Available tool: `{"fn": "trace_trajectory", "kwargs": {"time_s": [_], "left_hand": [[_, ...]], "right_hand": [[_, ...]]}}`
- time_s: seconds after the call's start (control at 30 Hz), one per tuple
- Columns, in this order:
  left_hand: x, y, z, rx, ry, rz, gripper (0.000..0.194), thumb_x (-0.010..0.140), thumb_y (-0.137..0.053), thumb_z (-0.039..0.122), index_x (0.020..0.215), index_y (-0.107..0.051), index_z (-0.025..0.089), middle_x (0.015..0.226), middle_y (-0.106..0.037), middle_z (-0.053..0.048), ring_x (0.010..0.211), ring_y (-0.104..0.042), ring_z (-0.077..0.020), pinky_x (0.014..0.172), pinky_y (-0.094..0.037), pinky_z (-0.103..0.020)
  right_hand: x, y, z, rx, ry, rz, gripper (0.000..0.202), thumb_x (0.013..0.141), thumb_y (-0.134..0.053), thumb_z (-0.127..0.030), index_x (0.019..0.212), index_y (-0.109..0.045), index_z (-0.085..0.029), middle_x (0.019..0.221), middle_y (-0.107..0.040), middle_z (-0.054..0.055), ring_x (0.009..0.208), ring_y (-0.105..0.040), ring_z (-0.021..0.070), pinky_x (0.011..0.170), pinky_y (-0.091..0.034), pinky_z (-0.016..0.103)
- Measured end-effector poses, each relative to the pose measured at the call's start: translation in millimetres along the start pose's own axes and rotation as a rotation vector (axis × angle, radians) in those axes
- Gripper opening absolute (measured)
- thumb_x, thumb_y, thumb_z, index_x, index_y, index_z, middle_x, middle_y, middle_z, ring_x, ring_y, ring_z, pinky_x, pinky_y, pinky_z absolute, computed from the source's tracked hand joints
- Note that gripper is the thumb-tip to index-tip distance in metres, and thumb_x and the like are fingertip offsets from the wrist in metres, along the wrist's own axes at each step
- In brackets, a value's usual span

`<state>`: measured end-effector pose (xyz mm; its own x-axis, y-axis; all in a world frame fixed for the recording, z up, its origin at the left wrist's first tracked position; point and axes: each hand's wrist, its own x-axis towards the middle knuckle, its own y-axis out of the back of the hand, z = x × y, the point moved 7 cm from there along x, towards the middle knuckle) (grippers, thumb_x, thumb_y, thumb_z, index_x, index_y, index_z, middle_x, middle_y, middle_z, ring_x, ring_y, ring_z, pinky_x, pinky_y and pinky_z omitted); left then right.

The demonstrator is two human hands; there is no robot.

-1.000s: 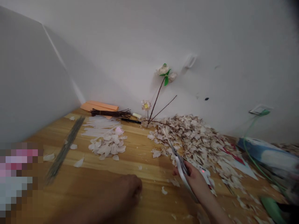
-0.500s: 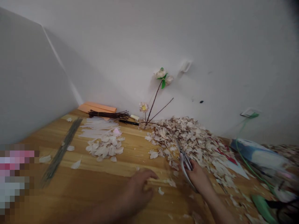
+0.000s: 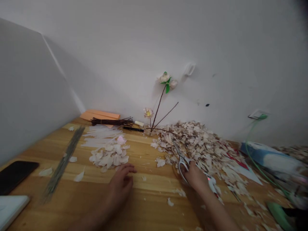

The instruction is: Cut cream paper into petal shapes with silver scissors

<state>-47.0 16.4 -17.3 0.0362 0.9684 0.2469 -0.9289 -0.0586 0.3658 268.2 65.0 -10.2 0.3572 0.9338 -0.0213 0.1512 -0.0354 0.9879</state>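
Note:
My right hand (image 3: 197, 176) has its fingers on the handle of silver scissors (image 3: 182, 159), whose blades point away over a heap of pale petal scraps (image 3: 194, 141). Some of its fingers are hidden behind the handle. My left hand (image 3: 122, 181) hovers low over the wooden table (image 3: 154, 205), fingers curved and thumb apart, with nothing in it. Just beyond it lies a neat pile of cut whitish petals (image 3: 110, 155). One petal in the pile, a pinkish one (image 3: 121, 140), stands out at its back edge.
A vase-like holder (image 3: 149, 131) carries twig stems and white flowers (image 3: 165, 78) by the wall. At left lie a wire bundle (image 3: 64, 162), a black phone (image 3: 18, 175) and a white box-like object (image 3: 12, 208). Dark twigs (image 3: 112, 121) and a green cord (image 3: 250, 150) are also there.
My left hand has moved left, toward the petal pile. My right hand has brought the scissors slightly left and lower onto the scraps. A red-and-white item shows beside my right wrist.

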Motion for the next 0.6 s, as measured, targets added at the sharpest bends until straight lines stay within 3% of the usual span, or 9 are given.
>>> {"fn": "trace_trajectory", "kwargs": {"time_s": [0.1, 0.23, 0.3, 0.4, 0.6], "left_hand": [[0.6, 0.2, -0.8, 0.014, -0.014, -0.002, 0.027, 0.071, -0.041, 0.007, 0.084, -0.06, 0.021, 0.106, -0.057, -0.007, 0.105, -0.053, -0.0206, 0.077, -0.051, -0.035], [0.2, -5.2, 3.3, 0.05, -0.06, -0.034, 0.028, 0.073, -0.038, 0.005, 0.085, -0.058, 0.021, 0.105, -0.056, -0.007, 0.103, -0.054, -0.0196, 0.076, -0.05, -0.032], [-1.1, -9.3, 5.4, 0.066, -0.087, -0.058, 0.028, 0.073, -0.037, 0.005, 0.086, -0.057, 0.021, 0.105, -0.055, -0.008, 0.103, -0.054, -0.0191, 0.077, -0.049, -0.032], [-2.4, -12.1, 5.4, 0.078, -0.093, -0.081, 0.029, 0.074, -0.036, 0.004, 0.087, -0.056, 0.02, 0.105, -0.054, -0.008, 0.103, -0.054, -0.0191, 0.078, -0.048, -0.032], [-1.6, -6.7, 5.4, 0.094, -0.074, -0.079, 0.03, 0.074, -0.036, 0.003, 0.089, -0.056, 0.02, 0.111, -0.052, -0.009, 0.107, -0.052, -0.0192, 0.079, -0.047, -0.031]], "right_hand": [[0.0, -3.4, 2.1, 0.078, 0.021, -0.038, 0.031, 0.082, -0.039, -0.033, 0.096, -0.052, -0.008, 0.09, -0.065, 0.027, 0.084, -0.062, 0.038, 0.068, -0.044, 0.044], [-9.4, -9.5, -16.6, 0.301, 0.173, -0.153, 0.014, 0.076, -0.05, -0.028, 0.083, -0.055, -0.017, 0.082, -0.069, 0.008, 0.077, -0.065, 0.0221, 0.063, -0.047, 0.026], [-15.3, -8.9, -29.8, 0.367, 0.222, -0.162, 0.012, 0.076, -0.05, -0.028, 0.082, -0.055, -0.019, 0.079, -0.069, 0.003, 0.074, -0.064, 0.0194, 0.06, -0.046, 0.024], [-17.3, -2.2, -46.0, 0.348, 0.225, -0.09, 0.01, 0.074, -0.049, -0.024, 0.081, -0.054, -0.02, 0.078, -0.068, 0.004, 0.071, -0.063, 0.0212, 0.061, -0.043, 0.027], [-1.5, 4.5, -75.3, 0.2, 0.243, -0.008, 0.019, 0.078, -0.044, -0.033, 0.089, -0.051, -0.018, 0.086, -0.067, 0.015, 0.078, -0.062, 0.0289, 0.061, -0.037, 0.031]]}}
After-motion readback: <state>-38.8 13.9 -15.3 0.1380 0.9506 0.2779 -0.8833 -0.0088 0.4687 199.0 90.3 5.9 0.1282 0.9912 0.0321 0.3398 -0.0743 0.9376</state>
